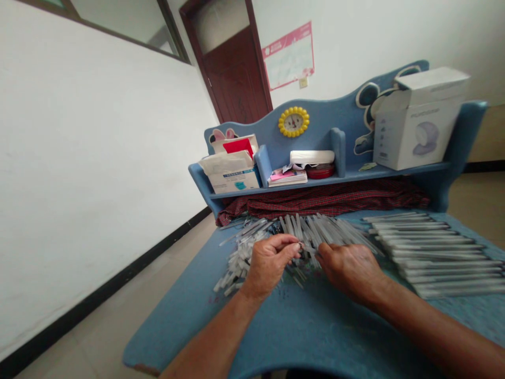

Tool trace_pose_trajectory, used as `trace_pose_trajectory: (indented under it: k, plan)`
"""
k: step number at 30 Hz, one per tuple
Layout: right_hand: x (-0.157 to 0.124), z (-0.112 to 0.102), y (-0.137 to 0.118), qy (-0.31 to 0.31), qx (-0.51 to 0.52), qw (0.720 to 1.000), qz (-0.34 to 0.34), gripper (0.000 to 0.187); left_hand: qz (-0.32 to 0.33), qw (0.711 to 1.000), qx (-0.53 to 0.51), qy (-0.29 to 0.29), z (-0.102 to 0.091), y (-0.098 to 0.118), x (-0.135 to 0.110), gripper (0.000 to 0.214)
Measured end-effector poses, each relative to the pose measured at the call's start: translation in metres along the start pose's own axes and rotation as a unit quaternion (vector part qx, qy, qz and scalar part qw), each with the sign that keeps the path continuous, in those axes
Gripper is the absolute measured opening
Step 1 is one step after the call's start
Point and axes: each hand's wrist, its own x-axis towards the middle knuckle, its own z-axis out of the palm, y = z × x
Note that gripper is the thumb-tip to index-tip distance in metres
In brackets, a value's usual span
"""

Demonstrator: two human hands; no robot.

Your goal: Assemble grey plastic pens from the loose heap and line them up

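Observation:
A loose pile of clear plastic tubes (300,229) lies across the middle of the blue desk (300,326). My left hand (268,263) rests at the pile's near edge with its fingers curled and pinched on a thin tube. My right hand (347,268) lies knuckles-up beside it, fingers bent down among the tubes; what they hold is hidden. The fingertips of both hands nearly meet. To the right, several tubes are laid side by side in a neat row (434,252).
A red checked cloth (327,200) is bunched under the desk's blue shelf (335,181). The shelf bears paper packets (231,168), a stack of booklets (288,176), a white roll on a red tin (315,163) and a white carton (418,121). A dark door (232,73) stands behind.

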Motion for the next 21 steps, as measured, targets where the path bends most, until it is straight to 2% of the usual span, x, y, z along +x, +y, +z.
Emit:
trace_pose_trajectory:
  k: [8, 21]
  plan:
    - [0.0003, -0.0005, -0.0002, -0.014, 0.004, 1.0, 0.001, 0.02, 0.025, 0.999, 0.036, -0.003, 0.0033, -0.0033, -0.0021, 0.016]
    - [-0.0016, -0.0068, -0.0008, -0.022, -0.007, 1.0, -0.013, 0.019, 0.119, 0.978, 0.168, -0.011, 0.0011, -0.0022, -0.0055, 0.015]
